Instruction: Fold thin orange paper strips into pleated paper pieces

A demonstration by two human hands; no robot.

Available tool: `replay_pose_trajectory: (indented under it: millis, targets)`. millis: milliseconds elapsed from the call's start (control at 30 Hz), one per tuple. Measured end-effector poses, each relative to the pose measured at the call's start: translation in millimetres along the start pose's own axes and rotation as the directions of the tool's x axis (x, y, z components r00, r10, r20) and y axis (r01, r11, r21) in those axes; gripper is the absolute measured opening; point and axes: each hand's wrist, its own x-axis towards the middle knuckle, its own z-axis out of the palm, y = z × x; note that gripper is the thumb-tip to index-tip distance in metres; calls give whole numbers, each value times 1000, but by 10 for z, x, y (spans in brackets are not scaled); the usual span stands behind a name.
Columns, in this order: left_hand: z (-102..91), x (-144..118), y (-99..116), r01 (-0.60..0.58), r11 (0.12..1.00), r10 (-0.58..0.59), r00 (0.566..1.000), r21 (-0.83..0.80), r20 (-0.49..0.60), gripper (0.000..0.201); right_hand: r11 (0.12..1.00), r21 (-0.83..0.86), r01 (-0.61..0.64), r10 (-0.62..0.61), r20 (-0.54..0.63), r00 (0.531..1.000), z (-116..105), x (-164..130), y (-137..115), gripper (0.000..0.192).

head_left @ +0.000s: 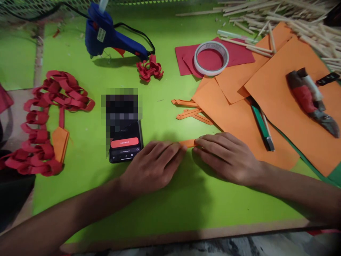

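A narrow folded strip of orange paper [188, 143] lies on the green tabletop between my hands. My left hand [153, 165] presses its fingers together over the strip's left end, and my right hand [227, 156] pinches the right end. Only the short middle of the strip shows; both ends are under my fingers. Just beyond it lie several small folded orange paper pieces [190, 113] with pointed tips. To the left of my left hand is a phone [124, 142] with a lit screen, partly blurred out.
Large orange sheets [231, 117] cover the right side, with a green cutter [261, 124] and pliers [310, 97] on them. Tape [197, 58] rests on red paper [241, 53]. A blue glue gun [106, 35] stands behind; a red paper chain [38, 135] lies left. Wooden sticks [295, 21] fill the far right.
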Motion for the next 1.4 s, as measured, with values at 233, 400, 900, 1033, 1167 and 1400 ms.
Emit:
replay_pose_trajectory:
  millis: [233,400,900,1033,1167,1400]
  targets:
    - [-39,5,33,-14,1000,14,999,-4,35,34,998,-66,-2,4,38,999,-6,-12,-2,31]
    - [-58,1,65,-3,1000,4,996,-14,87,40,997,-75,-23,25,27,999,-2,-32,-5,35]
    - [-82,-13,49,-8,1000,11,991,-16,136,45,998,-53,-29,30,15,999,-93,-73,47,30]
    - [-85,-19,46,-2,1000,5,989,-20,151,46,998,-59,-33,35,37,999,-90,-95,42,31]
    - [-78,-19,51,6,1000,-2,987,-25,161,46,992,-129,-1,11,78,997,-91,-126,14,34]
    - [-68,-2,66,9,998,5,966,-56,258,56,975,-218,44,-18,118,993,-87,-116,-30,33]
